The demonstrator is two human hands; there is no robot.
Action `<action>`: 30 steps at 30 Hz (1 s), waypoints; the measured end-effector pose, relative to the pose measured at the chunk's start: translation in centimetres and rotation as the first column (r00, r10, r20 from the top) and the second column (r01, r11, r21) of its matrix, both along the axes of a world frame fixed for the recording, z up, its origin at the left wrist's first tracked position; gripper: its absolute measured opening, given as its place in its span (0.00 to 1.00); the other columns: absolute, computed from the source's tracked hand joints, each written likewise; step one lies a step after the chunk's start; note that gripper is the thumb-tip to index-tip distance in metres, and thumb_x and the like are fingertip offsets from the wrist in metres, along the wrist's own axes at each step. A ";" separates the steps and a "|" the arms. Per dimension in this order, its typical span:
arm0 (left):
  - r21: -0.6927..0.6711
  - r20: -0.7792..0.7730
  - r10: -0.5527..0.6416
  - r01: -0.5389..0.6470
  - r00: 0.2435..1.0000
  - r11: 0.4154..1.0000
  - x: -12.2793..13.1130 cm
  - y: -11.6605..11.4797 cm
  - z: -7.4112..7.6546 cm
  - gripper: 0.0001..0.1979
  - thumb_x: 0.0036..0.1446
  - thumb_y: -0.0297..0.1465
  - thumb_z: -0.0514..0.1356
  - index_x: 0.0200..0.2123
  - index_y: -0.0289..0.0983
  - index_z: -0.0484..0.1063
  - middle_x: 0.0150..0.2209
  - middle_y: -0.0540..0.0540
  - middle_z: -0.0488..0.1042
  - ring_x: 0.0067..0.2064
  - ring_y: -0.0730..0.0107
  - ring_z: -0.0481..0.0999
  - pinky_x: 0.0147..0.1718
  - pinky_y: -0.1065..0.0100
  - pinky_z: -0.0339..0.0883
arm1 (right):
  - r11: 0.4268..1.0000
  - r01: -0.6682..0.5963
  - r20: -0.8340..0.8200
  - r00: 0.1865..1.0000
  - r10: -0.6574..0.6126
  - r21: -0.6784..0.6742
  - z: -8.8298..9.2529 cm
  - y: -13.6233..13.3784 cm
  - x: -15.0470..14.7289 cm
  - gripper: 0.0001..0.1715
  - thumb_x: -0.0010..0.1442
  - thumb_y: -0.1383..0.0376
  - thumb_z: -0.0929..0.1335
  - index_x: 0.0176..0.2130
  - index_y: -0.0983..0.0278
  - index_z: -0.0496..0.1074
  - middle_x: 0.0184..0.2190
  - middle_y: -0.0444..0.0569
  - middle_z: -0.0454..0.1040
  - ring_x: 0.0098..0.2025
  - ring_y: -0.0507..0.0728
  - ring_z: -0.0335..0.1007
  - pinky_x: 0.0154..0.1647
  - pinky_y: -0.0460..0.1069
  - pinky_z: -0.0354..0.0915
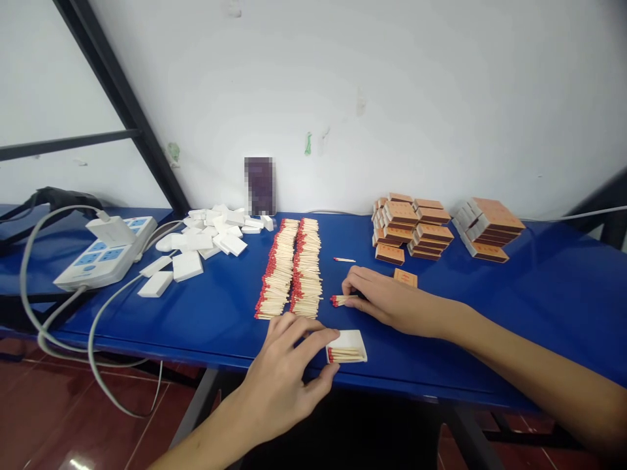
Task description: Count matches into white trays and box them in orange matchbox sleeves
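Note:
A white matchbox tray lies near the table's front edge, with several red-tipped matches along its near side. My left hand grips the tray's left end between thumb and index finger. Behind and to the right, my right hand is closed on a small bunch of matches, their red heads pointing left. Two long rows of matches lie left of that hand. A single match rests beyond it. An orange matchbox sleeve shows partly behind my right wrist.
Loose white trays are heaped at the left. Stacked orange matchboxes stand at the back right, with another stack farther right. A power strip with cables sits at the far left. A pixelated dark object leans against the wall.

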State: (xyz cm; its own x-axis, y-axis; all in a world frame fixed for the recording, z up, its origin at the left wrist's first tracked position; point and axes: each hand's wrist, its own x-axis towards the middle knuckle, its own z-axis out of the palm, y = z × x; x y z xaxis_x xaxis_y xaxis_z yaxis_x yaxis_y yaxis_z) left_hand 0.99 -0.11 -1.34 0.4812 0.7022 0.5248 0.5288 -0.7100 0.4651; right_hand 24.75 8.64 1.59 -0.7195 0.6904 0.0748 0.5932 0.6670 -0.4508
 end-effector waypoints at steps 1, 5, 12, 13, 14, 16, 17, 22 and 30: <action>0.005 0.002 0.001 -0.001 1.000 1.000 0.0 0.0 0.0 0.15 0.61 0.24 0.62 0.50 0.40 0.71 0.44 0.45 0.75 0.45 0.61 0.71 0.46 0.58 0.67 | 1.000 -0.002 -0.006 1.000 0.002 0.005 -0.1 0.1 0.0 0.17 0.71 0.54 0.57 0.41 0.61 0.66 0.41 0.51 0.70 0.41 0.57 0.66 0.44 0.53 0.62; 0.010 0.003 0.000 0.000 1.000 1.000 0.0 0.1 0.0 0.13 0.60 0.24 0.61 0.49 0.40 0.72 0.43 0.45 0.75 0.45 0.61 0.72 0.46 0.58 0.67 | 0.995 0.020 0.021 1.000 -0.023 0.097 -0.3 0.7 0.1 0.16 0.70 0.55 0.61 0.38 0.61 0.71 0.36 0.48 0.74 0.38 0.57 0.67 0.44 0.53 0.59; -0.036 0.013 -0.038 0.038 0.999 0.999 -0.2 0.1 -0.1 0.13 0.61 0.24 0.61 0.49 0.39 0.72 0.44 0.44 0.73 0.46 0.62 0.72 0.47 0.59 0.68 | 0.995 0.060 0.060 0.996 -0.065 0.085 0.1 0.7 0.1 0.14 0.68 0.58 0.64 0.43 0.58 0.78 0.37 0.48 0.75 0.40 0.58 0.68 0.41 0.51 0.61; -0.037 0.014 -0.036 0.037 0.999 0.999 -0.2 0.1 -0.1 0.13 0.61 0.24 0.61 0.49 0.39 0.72 0.44 0.44 0.73 0.46 0.63 0.72 0.47 0.59 0.68 | 0.997 0.034 0.043 0.998 -0.037 0.067 0.2 0.7 0.1 0.15 0.69 0.59 0.63 0.42 0.58 0.78 0.38 0.49 0.74 0.40 0.57 0.69 0.41 0.51 0.62; -0.034 0.014 -0.033 0.033 0.999 0.999 -0.2 0.1 -0.1 0.13 0.61 0.24 0.61 0.49 0.39 0.72 0.44 0.45 0.74 0.45 0.63 0.73 0.47 0.59 0.68 | 0.998 0.011 0.020 1.000 -0.012 0.054 0.3 0.7 0.1 0.15 0.69 0.59 0.62 0.42 0.59 0.77 0.39 0.49 0.74 0.40 0.56 0.69 0.41 0.51 0.62; -0.024 0.011 -0.025 0.026 1.000 0.999 -0.2 0.1 -0.1 0.13 0.61 0.24 0.61 0.49 0.39 0.72 0.43 0.45 0.74 0.45 0.63 0.73 0.46 0.59 0.69 | 0.998 -0.029 -0.010 0.999 0.030 0.052 0.3 0.5 0.1 0.15 0.70 0.60 0.61 0.42 0.61 0.75 0.40 0.50 0.73 0.40 0.55 0.70 0.41 0.50 0.64; -0.018 0.010 -0.023 0.023 1.000 1.000 -0.1 0.1 -0.1 0.13 0.61 0.24 0.61 0.48 0.39 0.72 0.43 0.45 0.74 0.44 0.63 0.73 0.46 0.59 0.69 | 0.996 -0.043 0.004 0.999 0.042 0.073 0.3 0.4 0.1 0.15 0.70 0.60 0.60 0.41 0.62 0.73 0.40 0.50 0.73 0.40 0.55 0.70 0.41 0.49 0.64; -0.023 0.012 -0.011 0.012 1.000 1.000 -0.1 0.1 -0.1 0.13 0.61 0.24 0.61 0.49 0.40 0.72 0.43 0.44 0.74 0.44 0.62 0.74 0.46 0.59 0.70 | 0.887 -0.109 0.305 0.952 -0.037 0.448 -0.7 -0.1 -0.1 0.14 0.71 0.67 0.57 0.39 0.64 0.69 0.36 0.51 0.72 0.30 0.56 0.68 0.32 0.51 0.58; -0.017 0.024 0.028 -0.028 0.999 0.999 -0.1 0.0 -0.2 0.16 0.61 0.25 0.61 0.52 0.40 0.70 0.45 0.44 0.73 0.46 0.61 0.73 0.46 0.59 0.71 | 0.814 -0.165 0.428 0.897 -0.110 0.556 -1.8 0.0 0.1 0.10 0.69 0.71 0.57 0.43 0.65 0.66 0.40 0.53 0.71 0.26 0.55 0.65 0.29 0.51 0.54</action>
